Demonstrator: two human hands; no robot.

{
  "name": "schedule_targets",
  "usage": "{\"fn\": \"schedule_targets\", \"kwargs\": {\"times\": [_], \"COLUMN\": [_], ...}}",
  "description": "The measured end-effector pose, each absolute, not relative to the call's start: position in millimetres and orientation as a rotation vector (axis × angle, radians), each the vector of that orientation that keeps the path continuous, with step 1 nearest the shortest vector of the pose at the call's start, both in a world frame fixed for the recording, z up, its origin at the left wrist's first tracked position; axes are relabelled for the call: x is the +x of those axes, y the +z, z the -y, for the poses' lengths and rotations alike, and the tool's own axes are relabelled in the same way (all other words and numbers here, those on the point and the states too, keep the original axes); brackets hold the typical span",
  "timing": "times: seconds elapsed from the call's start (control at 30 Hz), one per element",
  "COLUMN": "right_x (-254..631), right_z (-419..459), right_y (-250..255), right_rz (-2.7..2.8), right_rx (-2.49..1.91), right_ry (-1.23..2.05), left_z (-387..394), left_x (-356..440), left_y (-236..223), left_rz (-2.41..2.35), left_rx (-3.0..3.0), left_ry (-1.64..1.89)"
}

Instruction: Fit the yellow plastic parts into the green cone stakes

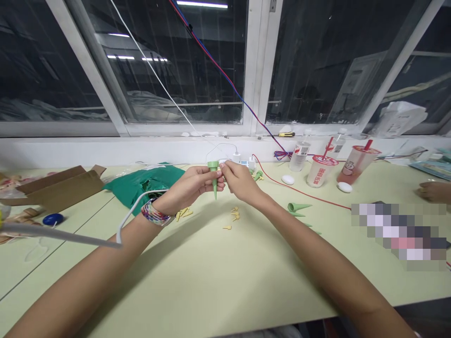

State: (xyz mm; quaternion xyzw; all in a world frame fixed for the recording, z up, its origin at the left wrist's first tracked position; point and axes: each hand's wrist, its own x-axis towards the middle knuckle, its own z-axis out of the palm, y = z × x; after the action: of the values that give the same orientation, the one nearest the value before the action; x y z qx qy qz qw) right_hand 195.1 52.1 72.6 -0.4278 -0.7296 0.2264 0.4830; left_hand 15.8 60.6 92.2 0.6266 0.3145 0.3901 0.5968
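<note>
Nearly vertical, a green spike point(214, 183) points down from the left hand point(188, 184).

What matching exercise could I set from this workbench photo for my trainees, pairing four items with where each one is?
Items:
1. Green plastic spike
2. Woven bracelet
3. Green plastic cones
4. Blue cap

Places:
A. On the table near the red cable
B. Around the left wrist
C. On the table in front of the cardboard box
D. Gripped in the left hand

Pairs: 1-D, 2-B, 3-A, 4-C
</note>
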Motion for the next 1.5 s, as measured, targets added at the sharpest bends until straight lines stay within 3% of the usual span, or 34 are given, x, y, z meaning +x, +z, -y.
{"fn": "schedule_targets", "kwargs": {"times": [0.2, 0.47, 0.67, 0.83, 1.5], "right_x": [211, 227, 272, 301, 313], "right_z": [-58, -69, -86, -101, -116], "right_y": [82, 83, 81, 64, 25], "right_rz": [1.827, 1.944, 1.986, 1.925, 1.822], "right_rx": [-0.922, -0.958, -1.698, -2.212, -2.315], "right_ry": [0.541, 0.852, 0.336, 0.498, 0.265], "left_z": [-56, -48, -50, -64, -64], "left_x": [15, 20, 14, 8, 10], "left_y": [96, 98, 96, 85, 86], "left_rz": [-0.897, -1.033, -1.194, -0.985, -0.933], "left_rx": [1.604, 1.705, 1.759, 1.669, 1.617], "left_ry": [0.867, 0.650, 0.837, 0.836, 0.828]}}
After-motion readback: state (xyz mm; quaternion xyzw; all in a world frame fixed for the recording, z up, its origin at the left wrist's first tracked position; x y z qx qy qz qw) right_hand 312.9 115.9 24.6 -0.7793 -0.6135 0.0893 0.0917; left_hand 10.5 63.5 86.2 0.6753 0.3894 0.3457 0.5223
